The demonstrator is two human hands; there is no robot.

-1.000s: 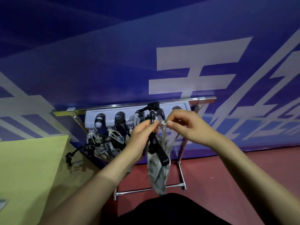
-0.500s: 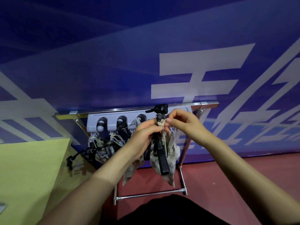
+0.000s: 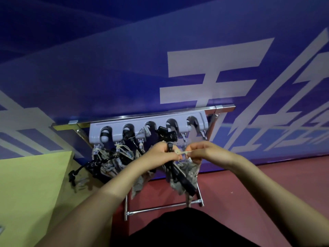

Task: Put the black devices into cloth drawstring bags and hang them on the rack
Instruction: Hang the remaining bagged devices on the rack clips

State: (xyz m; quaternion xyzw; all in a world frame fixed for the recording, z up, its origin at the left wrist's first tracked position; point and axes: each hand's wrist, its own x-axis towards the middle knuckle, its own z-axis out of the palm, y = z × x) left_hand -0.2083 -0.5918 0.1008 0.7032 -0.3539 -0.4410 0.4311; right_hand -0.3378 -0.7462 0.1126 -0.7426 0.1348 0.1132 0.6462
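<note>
A grey rack [image 3: 179, 118] with several arched slots hangs on a steel stand in front of the blue wall. Its left slots hold black devices, with patterned cloth bags [image 3: 114, 159] hanging below them. My left hand [image 3: 161, 154] grips the neck of a patterned drawstring bag [image 3: 187, 173] together with a black device [image 3: 179, 177] whose head [image 3: 168, 133] sticks out above my fist. My right hand [image 3: 204, 152] pinches the pale drawstring [image 3: 183, 153] stretched between the two hands, just below the rack's right slots.
A yellow-green table [image 3: 30, 184] fills the lower left, its edge close to the hanging bags. A black cable [image 3: 80, 170] dangles off the left bags. The stand's lower crossbar [image 3: 160, 208] sits above the red floor [image 3: 258, 175]. My dark clothing fills the bottom centre.
Both hands and the bag have dropped slightly below the rack, and they have drawn apart, so the drawstring is now stretched taut between them. The bag has bunched up around the device.
</note>
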